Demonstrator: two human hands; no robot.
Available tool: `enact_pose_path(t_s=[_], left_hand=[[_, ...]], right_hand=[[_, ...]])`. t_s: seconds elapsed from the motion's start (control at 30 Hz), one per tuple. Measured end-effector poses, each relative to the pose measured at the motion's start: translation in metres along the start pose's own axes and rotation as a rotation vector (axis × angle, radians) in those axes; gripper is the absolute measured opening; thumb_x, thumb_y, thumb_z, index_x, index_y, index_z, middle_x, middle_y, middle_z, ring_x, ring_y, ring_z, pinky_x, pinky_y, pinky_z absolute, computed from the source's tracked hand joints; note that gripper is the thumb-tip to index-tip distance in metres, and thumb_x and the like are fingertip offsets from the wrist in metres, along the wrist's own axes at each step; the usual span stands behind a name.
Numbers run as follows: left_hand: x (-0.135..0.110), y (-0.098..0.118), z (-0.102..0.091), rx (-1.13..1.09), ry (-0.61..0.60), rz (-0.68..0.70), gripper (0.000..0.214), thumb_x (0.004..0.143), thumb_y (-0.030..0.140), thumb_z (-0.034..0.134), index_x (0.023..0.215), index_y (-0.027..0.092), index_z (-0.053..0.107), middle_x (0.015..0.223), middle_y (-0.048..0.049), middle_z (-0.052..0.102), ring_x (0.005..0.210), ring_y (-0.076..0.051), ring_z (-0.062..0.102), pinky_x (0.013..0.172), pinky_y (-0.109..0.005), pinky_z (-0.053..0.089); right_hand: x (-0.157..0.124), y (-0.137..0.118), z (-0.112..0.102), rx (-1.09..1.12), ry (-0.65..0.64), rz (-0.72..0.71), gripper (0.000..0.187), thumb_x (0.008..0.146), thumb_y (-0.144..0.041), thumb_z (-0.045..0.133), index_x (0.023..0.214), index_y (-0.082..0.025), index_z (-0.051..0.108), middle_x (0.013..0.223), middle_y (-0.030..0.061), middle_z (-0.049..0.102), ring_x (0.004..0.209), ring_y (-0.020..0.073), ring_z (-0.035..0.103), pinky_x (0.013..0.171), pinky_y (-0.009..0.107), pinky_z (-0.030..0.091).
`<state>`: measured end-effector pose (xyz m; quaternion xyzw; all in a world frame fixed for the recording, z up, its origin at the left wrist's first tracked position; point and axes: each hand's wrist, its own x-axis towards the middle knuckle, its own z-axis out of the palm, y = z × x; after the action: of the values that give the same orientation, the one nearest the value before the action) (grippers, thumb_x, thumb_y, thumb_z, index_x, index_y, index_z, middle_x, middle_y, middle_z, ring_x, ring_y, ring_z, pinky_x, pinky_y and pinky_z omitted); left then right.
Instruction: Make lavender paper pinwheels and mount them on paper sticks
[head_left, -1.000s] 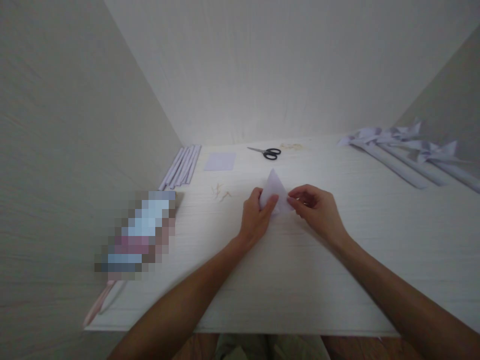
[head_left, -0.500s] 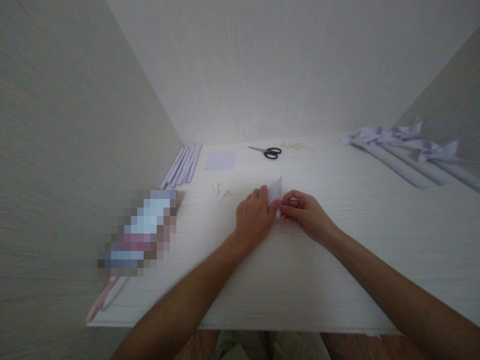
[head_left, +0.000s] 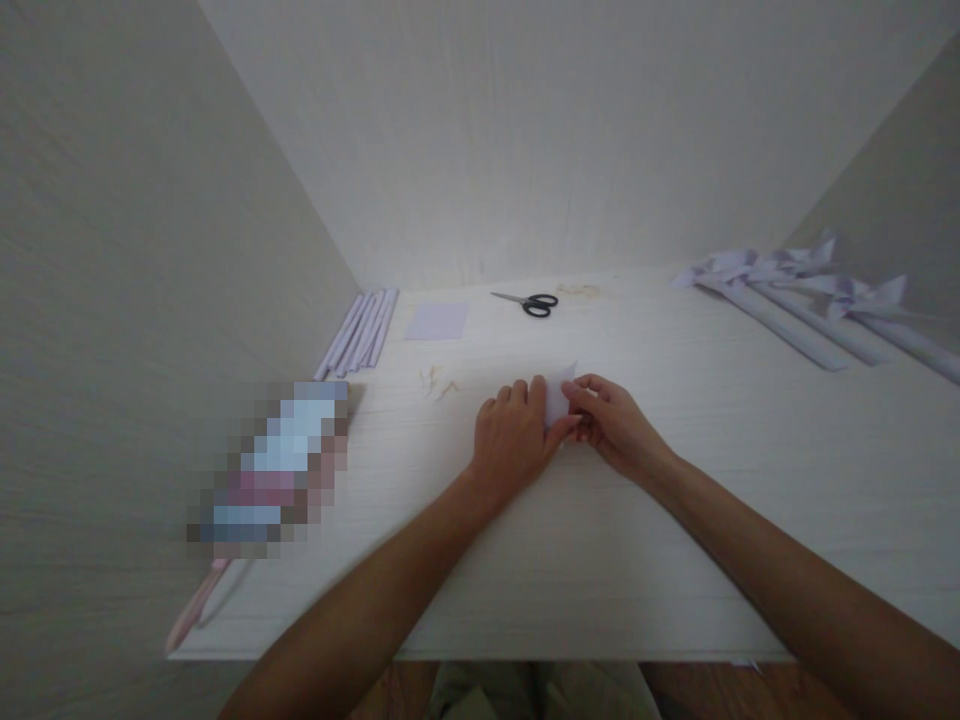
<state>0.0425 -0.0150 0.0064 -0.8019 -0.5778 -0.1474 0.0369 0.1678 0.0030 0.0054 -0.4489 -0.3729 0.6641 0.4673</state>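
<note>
A streaked grey wall (head_left: 135, 250) stands leftmost; beside it a pixelated object (head_left: 281, 470), any lettering unreadable, lies on the white, faintly grained counter (head_left: 570, 580). The left hand (head_left: 512, 432), its grip unclear, covers folded paper (head_left: 556, 402) mid-counter; the right hand (head_left: 611, 420) pinches its right edge. Paper pinwheels (head_left: 862, 297) lie far right.

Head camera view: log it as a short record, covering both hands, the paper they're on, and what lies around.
Left hand: fingers over the small folded white paper
Right hand: fingertips at that paper's right edge
Far side: black-handled metal scissors, right of a flat pale-lilac paper sheet
Far left: rolled white paper tubes, side by side
Far right: white paper pinwheels on rolled paper sticks
Near left: pixelated object, unidentifiable
</note>
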Motion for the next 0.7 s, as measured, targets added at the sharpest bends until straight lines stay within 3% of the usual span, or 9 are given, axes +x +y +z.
enact_pose_path(t_s=[0.23, 0.43, 0.7], left_hand=[[-0.0025, 0.0003, -0.0008, -0.021, -0.016, 0.011, 0.054, 0.081, 0.055, 0.018, 0.107, 0.014, 0.042, 0.092, -0.0097, 0.055, 0.082, -0.020, 0.051, 0.066, -0.029, 0.040], [-0.0029, 0.0009, -0.0019, 0.036, 0.005, 0.047, 0.062, 0.079, 0.058, 0.019, 0.115, 0.011, 0.039, 0.095, -0.0119, 0.054, 0.085, -0.023, 0.049, 0.068, -0.033, 0.039], [-0.0031, 0.0059, -0.0035, 0.051, 0.020, 0.079, 0.063, 0.079, 0.058, 0.016, 0.111, 0.011, 0.043, 0.093, -0.0128, 0.054, 0.084, -0.025, 0.048, 0.069, -0.036, 0.037]], right_hand=[[-0.0009, -0.0007, -0.0019, -0.020, -0.025, -0.024, 0.033, 0.059, -0.036, 0.067, 0.078, -0.021, 0.044, 0.041, -0.0094, 0.049, 0.031, 0.0064, 0.044, 0.031, 0.016, 0.032], [0.0015, -0.0016, -0.0060, -0.067, -0.013, -0.159, 0.022, 0.059, -0.032, 0.068, 0.065, -0.018, 0.052, 0.044, -0.0083, 0.046, 0.036, 0.0031, 0.039, 0.034, 0.016, 0.029], [0.0055, 0.0052, -0.0077, -0.123, 0.008, -0.158, 0.021, 0.058, -0.032, 0.069, 0.067, -0.017, 0.058, 0.047, -0.0060, 0.049, 0.040, 0.0051, 0.041, 0.037, 0.018, 0.030]])
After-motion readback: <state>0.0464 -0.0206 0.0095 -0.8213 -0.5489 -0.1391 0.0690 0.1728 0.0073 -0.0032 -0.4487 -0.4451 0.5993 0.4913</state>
